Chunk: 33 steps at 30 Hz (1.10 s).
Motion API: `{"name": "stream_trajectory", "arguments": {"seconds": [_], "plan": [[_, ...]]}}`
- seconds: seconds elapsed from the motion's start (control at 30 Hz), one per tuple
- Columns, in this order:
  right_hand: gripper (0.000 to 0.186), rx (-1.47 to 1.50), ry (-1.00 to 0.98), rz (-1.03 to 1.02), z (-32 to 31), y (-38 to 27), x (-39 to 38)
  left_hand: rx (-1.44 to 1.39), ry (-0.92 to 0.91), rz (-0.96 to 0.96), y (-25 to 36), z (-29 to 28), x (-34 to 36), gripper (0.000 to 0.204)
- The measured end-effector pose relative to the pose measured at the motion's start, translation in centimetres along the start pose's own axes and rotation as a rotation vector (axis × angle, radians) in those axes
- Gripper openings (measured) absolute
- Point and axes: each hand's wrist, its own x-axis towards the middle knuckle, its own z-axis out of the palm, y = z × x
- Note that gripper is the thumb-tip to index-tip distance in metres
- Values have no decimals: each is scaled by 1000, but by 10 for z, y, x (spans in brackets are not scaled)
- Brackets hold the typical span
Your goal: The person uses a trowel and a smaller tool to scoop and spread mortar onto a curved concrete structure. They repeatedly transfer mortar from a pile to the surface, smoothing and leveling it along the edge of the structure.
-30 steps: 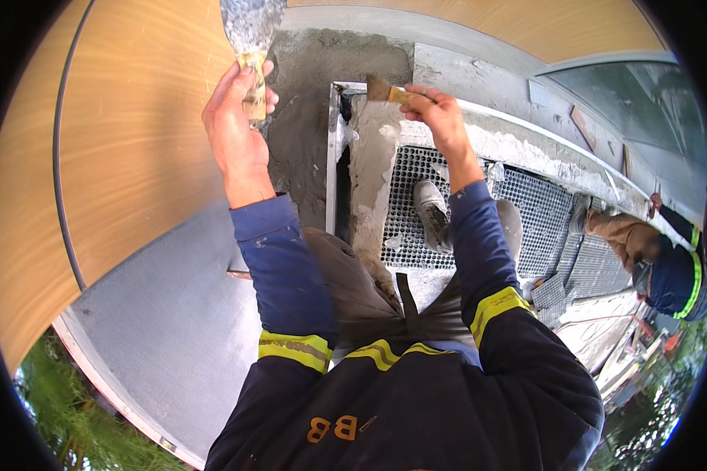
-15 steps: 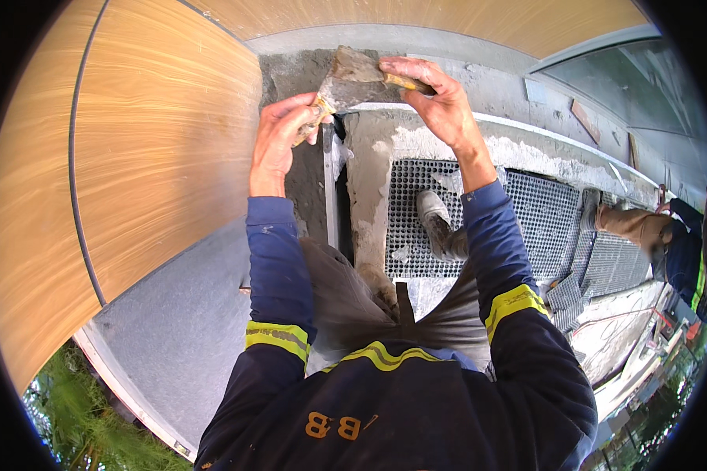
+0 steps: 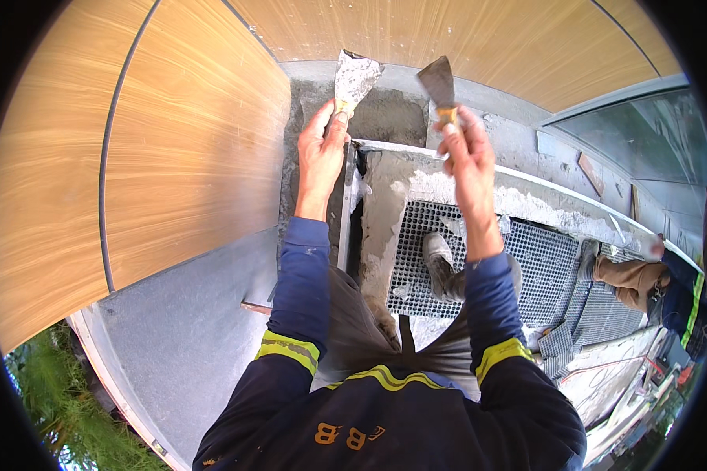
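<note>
My left hand [image 3: 320,155] is closed round the handle of a putty knife [image 3: 357,77], held with its blade up. Whitish-grey, lumpy material coats that blade. To the right, my right hand [image 3: 470,149] grips a second putty knife [image 3: 438,81] by its yellowish handle; this blade is darker and tilts to the left. The fingers of this hand are slightly smeared by motion. The two blades are apart, above a recessed strip of grey mortar [image 3: 397,118] at the foot of the wood-look wall.
Wood-look panels [image 3: 196,141] rise at the left and far side. A concrete curb [image 3: 381,228] borders black perforated mats [image 3: 538,251], where my boot [image 3: 438,255] stands. Another person [image 3: 644,286] works at the right. A grey slab [image 3: 188,345] lies at my left.
The two putty knives, together before, have separated. Both blades now point up, the left one showing its coated face. My hands have shifted right and lower in view.
</note>
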Motion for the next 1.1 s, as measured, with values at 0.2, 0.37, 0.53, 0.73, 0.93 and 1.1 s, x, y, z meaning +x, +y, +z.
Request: {"name": "stream_trajectory", "arguments": {"seconds": [0.2, 0.37, 0.53, 0.73, 0.93, 1.1], "plan": [[38, 171, -70, 230, 53, 1, -26, 86, 9, 2, 10, 13, -9, 39], [38, 191, -40, 212, 57, 0, -17, 393, -27, 252, 13, 2, -7, 34], [41, 169, -105, 42, 49, -11, -1, 542, -98, 126, 0, -15, -19, 32], [40, -110, -395, -260, -1, 8, 16, 47, -293, -370, 29, -67, -12, 41], [38, -527, -446, -504, -22, -7, 52, -139, -324, -251, 42, -62, -17, 45], [31, -782, -251, -532, -27, -5, 73, -67, -218, -241, 32, -71, -10, 46]]}}
